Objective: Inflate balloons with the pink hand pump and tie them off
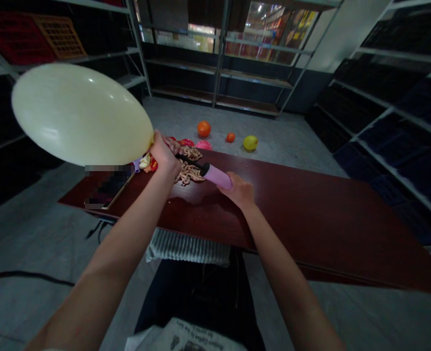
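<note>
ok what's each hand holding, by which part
Left hand: pale balloon, by its neck. Right hand: pump, by its pink end. Whether the left also grips the pump is unclear.

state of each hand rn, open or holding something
Left hand: closed, holding the pale yellow balloon at its narrow end.
Right hand: closed, holding the pink pump.

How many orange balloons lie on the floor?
2: a larger balloon and, to its right, a smaller balloon, both beyond the table. More may be hidden behind the table.

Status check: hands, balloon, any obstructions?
Left hand holding pale balloon by neck. Right hand gripping pink pump. Balloon inflated. Tan strands on table near pump; no blockage visible.
</note>
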Motion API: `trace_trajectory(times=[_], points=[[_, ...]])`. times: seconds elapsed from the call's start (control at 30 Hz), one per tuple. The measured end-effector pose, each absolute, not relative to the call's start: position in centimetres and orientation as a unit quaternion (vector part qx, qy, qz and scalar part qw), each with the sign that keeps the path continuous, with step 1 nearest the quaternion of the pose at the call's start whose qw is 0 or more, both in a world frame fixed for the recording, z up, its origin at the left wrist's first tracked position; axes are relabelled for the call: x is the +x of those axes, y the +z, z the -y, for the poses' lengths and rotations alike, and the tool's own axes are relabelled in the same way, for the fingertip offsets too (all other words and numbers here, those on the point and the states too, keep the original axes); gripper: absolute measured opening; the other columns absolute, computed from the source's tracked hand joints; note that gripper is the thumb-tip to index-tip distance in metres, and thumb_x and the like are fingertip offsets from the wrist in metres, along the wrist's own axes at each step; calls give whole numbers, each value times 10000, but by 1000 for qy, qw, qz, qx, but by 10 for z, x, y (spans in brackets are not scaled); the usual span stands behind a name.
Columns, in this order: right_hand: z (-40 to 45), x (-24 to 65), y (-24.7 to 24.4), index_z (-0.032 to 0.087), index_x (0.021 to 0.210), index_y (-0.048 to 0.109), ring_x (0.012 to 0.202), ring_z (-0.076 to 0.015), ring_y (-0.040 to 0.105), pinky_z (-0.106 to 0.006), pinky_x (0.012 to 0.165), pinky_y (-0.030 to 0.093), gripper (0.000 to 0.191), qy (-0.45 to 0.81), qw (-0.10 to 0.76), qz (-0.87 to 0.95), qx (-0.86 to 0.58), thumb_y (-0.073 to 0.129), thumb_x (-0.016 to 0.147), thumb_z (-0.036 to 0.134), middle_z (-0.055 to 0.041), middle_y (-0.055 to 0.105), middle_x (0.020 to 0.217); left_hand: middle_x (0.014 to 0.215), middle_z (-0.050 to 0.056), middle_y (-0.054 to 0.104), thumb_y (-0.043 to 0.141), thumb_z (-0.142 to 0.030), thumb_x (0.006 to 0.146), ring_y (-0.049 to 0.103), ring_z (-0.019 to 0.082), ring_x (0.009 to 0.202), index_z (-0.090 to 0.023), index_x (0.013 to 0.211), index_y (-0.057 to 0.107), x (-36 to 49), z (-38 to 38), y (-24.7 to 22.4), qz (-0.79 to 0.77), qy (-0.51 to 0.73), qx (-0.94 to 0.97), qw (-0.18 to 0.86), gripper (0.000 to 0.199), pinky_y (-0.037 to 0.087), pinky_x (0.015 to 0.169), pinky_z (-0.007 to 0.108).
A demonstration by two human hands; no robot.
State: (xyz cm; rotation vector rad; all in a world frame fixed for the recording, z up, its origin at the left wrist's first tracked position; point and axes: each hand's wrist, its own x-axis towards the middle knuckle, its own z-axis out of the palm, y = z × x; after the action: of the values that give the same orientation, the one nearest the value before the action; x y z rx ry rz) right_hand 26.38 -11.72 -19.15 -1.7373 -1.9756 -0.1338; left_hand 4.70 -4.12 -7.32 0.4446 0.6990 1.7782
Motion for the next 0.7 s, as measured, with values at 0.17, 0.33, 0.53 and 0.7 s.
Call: trace_trajectory(times=[0.17, 0.33, 0.53, 0.7], points=[[118, 265, -194, 211, 1187, 681, 949, -243, 723, -294, 727, 442, 412, -86, 204, 761, -610, 673, 863, 465, -81, 771, 1092, 425, -67, 208, 357, -181, 1069, 213, 71, 329, -192, 622, 207, 4, 54, -68, -292, 795, 87, 525, 472, 204, 394, 224], [118, 264, -195, 191, 1191, 682, 932, -252, 724, -301, 729, 448, 428, -102, 180, 776, -595, 687, 849, 448, -93, 774, 1061, 417, -72, 206, 324, -181, 1080, 199, 61, 319, -180, 606, 225, -22, 61, -62, -295, 800, 77, 517, 484, 208, 383, 205], [117, 265, -193, 193, 1152, 691, 900, -240, 732, -299, 748, 479, 389, -77, 225, 770, -592, 697, 835, 419, -84, 783, 1036, 418, -47, 212, 382, -195, 1092, 190, 76, 330, -186, 570, 234, -8, 56, -43, -268, 809, 133, 506, 543, 196, 388, 232], [114, 272, -197, 190, 1158, 682, 874, -242, 747, -297, 731, 502, 441, -53, 281, 732, -618, 745, 780, 406, -83, 789, 1003, 406, -48, 222, 458, -351, 1099, 182, 87, 318, -205, 549, 256, 28, 44, -19, -232, 781, 227, 533, 604, 214, 355, 242]])
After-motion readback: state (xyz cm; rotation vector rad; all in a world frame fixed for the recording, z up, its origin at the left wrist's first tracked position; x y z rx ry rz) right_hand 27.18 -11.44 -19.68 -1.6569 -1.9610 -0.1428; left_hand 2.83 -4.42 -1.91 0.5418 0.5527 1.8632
